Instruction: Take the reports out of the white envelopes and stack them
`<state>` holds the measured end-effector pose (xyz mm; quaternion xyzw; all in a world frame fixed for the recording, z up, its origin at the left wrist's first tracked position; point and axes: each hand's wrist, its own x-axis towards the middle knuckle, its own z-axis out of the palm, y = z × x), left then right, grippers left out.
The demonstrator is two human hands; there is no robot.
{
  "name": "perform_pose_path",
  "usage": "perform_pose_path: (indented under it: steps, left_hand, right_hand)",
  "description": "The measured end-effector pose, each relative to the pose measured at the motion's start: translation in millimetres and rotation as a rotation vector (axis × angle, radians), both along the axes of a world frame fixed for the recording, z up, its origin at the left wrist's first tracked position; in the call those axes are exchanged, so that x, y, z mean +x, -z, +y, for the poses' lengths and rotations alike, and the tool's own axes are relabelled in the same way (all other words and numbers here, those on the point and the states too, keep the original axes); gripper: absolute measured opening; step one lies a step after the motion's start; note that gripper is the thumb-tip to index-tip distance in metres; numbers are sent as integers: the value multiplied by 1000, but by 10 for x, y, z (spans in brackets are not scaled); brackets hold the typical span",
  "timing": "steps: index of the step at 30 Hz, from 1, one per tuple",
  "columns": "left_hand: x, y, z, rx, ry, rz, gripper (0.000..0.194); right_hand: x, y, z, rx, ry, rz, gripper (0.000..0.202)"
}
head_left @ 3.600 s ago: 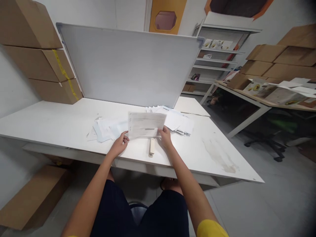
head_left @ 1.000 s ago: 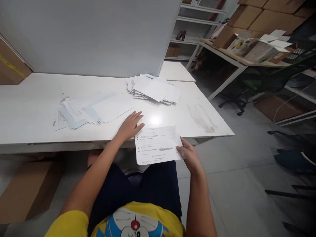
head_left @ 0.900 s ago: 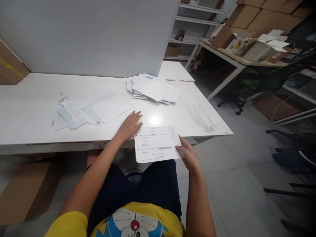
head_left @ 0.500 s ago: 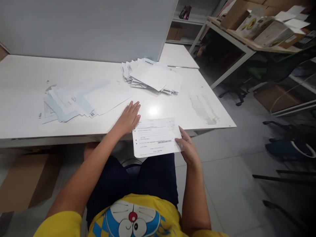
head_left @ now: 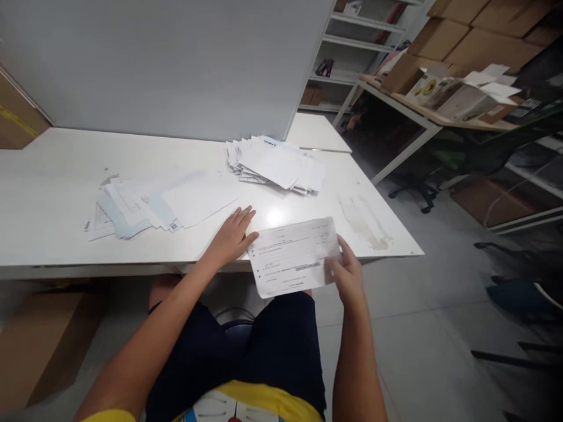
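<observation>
Fingers of the right hand (head_left: 349, 272) are pinching a white printed paper sheet (head_left: 294, 256) over the lap, its small print unreadable. Left hand (head_left: 231, 235) is lying open and flat on the white table (head_left: 53, 193), possibly covering something; loose white papers (head_left: 149, 202) are lying beyond it.

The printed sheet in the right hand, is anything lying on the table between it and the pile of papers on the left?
Only the left hand, flat on the table, lies between the sheet and that pile.
</observation>
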<state>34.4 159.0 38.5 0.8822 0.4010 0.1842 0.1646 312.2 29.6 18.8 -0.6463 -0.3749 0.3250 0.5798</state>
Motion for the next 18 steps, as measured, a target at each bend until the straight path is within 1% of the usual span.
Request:
perform_pose_path:
  steps: [2,4,5,8,10,11,13,15,17,18]
  left_hand:
    - [-24,-5,-6,-25,2,-17,70]
    - [-36,-6,-17,-42,-3,-19,80]
    - [-39,-4,-23,-46,-7,-20,84]
    - [-54,10,-44,-29,-8,-21,89]
    - [-69,24,-58,-6,7,-12,90]
    - [-75,31,-65,3,19,-5,90]
    - [-78,43,-78,11,42,7,92]
    - [-62,47,-91,14,53,7,93]
    - [-33,43,-100,22,50,-7,91]
    - [-18,40,-102,27,48,-14,90]
  right_hand:
    - [55,-108,203,152,114,-53,67]
    - [96,-202,526,271,186,-59,70]
    - [107,-241,726,300,194,-50,72]
    - [99,-336,1385,292,191,2,76]
    - [61,-398,1761,224,196,-24,78]
    - [35,-429,1902,166,209,-84,79]
    - [-33,-484,2077,38,239,-266,83]
    - [-153,-528,2138,-38,253,-437,87]
    - [-385,-571,2141,-47,211,-528,88]
    - [-562,-595,2131,-40,148,-568,87]
